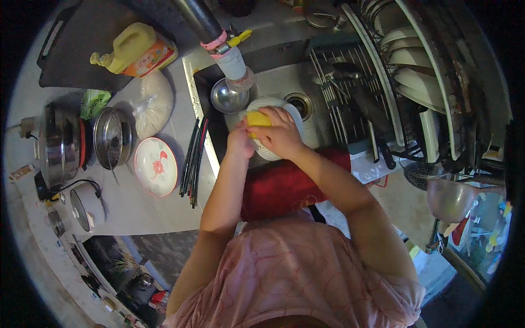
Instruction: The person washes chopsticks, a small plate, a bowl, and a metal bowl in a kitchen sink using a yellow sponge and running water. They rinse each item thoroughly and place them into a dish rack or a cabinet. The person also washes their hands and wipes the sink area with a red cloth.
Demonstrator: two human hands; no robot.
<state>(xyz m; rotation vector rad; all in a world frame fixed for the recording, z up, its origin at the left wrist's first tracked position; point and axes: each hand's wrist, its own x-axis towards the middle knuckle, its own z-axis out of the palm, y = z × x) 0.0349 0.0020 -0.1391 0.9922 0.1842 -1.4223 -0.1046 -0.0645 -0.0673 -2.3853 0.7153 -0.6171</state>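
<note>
Over the metal sink (270,78), my right hand (283,133) is closed on a yellow sponge (259,119). My left hand (241,141) meets it at the sponge's left side; its fingers are partly hidden, and whether it grips the sponge or the dish beneath cannot be told. Below both hands lies a white ribbed dish (266,152), mostly covered by them. A round metal bowl (229,96) stands in the sink just to the upper left, beside the faucet's wrapped end (236,69). The drain (298,105) shows to the right of the dish.
Left on the counter lie a bundle of chopsticks (194,162), a patterned white plate (156,167), a steel pan (112,137), a filled plastic bag (154,104) and a yellow jug (135,49). Right of the sink are a wire rack with utensils (336,98) and stacked dishes (410,53). A red cloth (283,190) covers the front edge.
</note>
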